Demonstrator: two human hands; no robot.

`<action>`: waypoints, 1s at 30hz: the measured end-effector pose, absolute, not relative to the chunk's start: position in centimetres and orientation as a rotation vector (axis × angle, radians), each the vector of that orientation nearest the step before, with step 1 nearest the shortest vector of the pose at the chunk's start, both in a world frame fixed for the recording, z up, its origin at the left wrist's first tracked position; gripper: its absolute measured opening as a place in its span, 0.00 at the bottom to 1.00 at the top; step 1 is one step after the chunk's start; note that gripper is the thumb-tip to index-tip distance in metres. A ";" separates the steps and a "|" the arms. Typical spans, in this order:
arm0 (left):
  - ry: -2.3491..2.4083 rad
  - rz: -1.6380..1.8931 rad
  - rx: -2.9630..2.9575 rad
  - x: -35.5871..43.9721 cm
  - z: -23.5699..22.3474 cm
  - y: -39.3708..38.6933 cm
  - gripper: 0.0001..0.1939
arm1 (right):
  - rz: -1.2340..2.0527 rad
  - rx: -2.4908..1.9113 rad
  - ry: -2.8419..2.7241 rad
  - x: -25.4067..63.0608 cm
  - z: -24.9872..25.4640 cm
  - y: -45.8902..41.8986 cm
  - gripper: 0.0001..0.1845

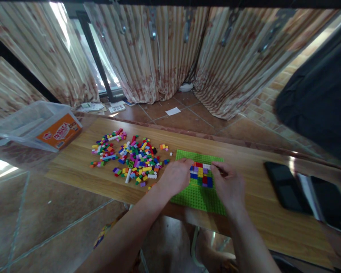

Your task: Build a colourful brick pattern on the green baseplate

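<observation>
A green studded baseplate [200,199] lies on the wooden table. On its middle sits a patch of joined toy building bricks [201,173] in red, white, yellow, blue and purple. My left hand [177,174] is closed at the patch's left edge, its fingertips pressed on the bricks near the upper corner. At the opposite edge, my right hand [229,184] has thumb and fingers closed on the bricks by a white one at the upper right. Both hands partly cover the patch's sides.
Loose colored bricks [139,157] are heaped left of the baseplate. A clear plastic box [31,123] with an orange label stands at the table's left end. Two dark phone-like or tablet-like devices [287,185] [331,201] lie at the right. Striped curtains [159,57] hang behind.
</observation>
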State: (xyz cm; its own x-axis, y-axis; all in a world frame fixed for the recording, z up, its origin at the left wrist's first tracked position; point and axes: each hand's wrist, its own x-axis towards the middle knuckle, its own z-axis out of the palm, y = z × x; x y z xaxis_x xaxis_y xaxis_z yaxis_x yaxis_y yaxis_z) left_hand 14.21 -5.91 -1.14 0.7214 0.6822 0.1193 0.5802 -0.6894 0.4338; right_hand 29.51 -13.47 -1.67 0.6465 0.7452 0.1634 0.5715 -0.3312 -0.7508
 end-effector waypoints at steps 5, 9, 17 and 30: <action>0.981 0.453 2.452 14.3 -1.5 -5.8 0.14 | 0.296 -2.059 -1.031 29.7 -2.1 -13.5 0.19; 0.965 0.513 2.396 14.2 -1.6 -5.8 0.15 | 0.284 -2.118 -1.047 29.9 -2.5 -13.4 0.22; 0.992 0.489 2.386 14.5 -1.5 -5.9 0.11 | 0.279 -2.107 -1.125 29.5 -2.3 -13.5 0.22; 0.945 0.445 2.537 14.7 -1.7 -6.1 0.09 | 0.234 -2.098 -1.196 29.5 -2.4 -13.6 0.21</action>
State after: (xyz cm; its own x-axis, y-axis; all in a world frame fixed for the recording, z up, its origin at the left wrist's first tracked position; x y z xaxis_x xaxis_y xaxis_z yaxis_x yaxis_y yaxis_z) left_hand 14.72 -6.08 -1.70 0.7215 0.6749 0.1548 0.5490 -0.6939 0.4660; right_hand 29.53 -13.57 -2.38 0.5573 0.8112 0.1770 0.6848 -0.3285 -0.6505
